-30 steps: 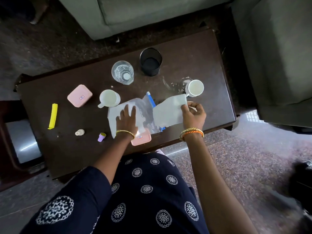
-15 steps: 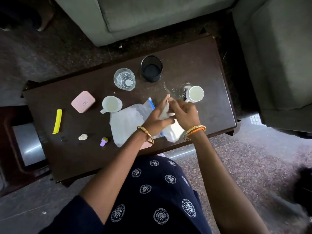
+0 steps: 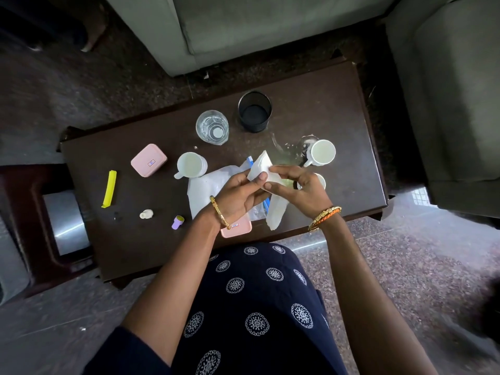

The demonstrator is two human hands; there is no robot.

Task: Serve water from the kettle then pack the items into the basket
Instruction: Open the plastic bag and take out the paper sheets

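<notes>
Both hands are over the near side of the coffee table [image 3: 338, 104], the left hand [image 3: 238, 196] and right hand [image 3: 300, 190] each pinched shut on the same white folded tissue [image 3: 261, 166], which is lifted off the wood just short of the puddle [image 3: 290, 154] beside the right-hand white mug [image 3: 322, 152]. If she dabs at that wet patch carelessly, I reckon her right wrist could knock that mug or the small white cup [image 3: 320, 181] half hidden behind her fingers. No kettle or basket shows from here; the water glass [image 3: 212, 127] stands beyond, nearer the sofa.
</notes>
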